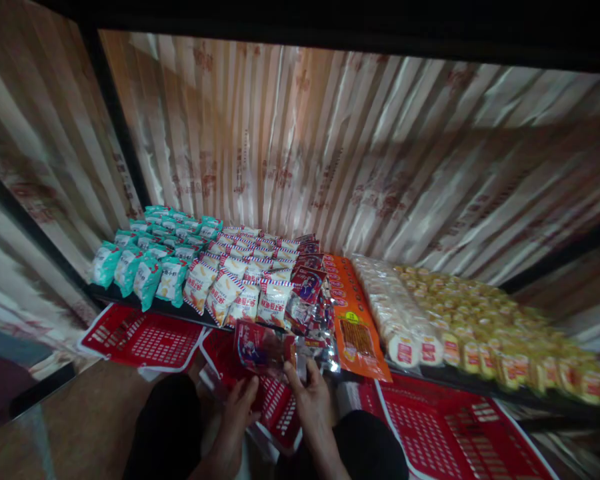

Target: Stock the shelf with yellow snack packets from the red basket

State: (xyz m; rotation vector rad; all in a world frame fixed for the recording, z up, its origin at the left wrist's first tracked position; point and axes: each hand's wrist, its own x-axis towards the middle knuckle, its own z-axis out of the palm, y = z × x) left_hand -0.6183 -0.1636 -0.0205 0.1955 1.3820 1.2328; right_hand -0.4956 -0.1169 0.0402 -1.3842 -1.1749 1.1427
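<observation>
My right hand (311, 400) pinches a dark red snack packet (260, 347) with a clear part, just in front of the shelf edge. Thumb and fingers close at the packet's right end; other dark, shiny packets lie right behind it. My left hand (235, 417) is below the packet's left part, its fingers partly stretched and apart. Whether its fingertips touch the packet's lower edge is unclear. More dark red packets (307, 287) stand in a row on the shelf, between white snack bags (245, 303) and a large orange packet (355, 327).
Teal snack bags (160, 280) fill the shelf's left end. Clear-wrapped white rounds (403, 347) and yellow packets (510, 360) line the right. Red baskets (155, 343) sit below the shelf edge. Dark metal posts (115, 113) frame a pleated curtain (280, 133).
</observation>
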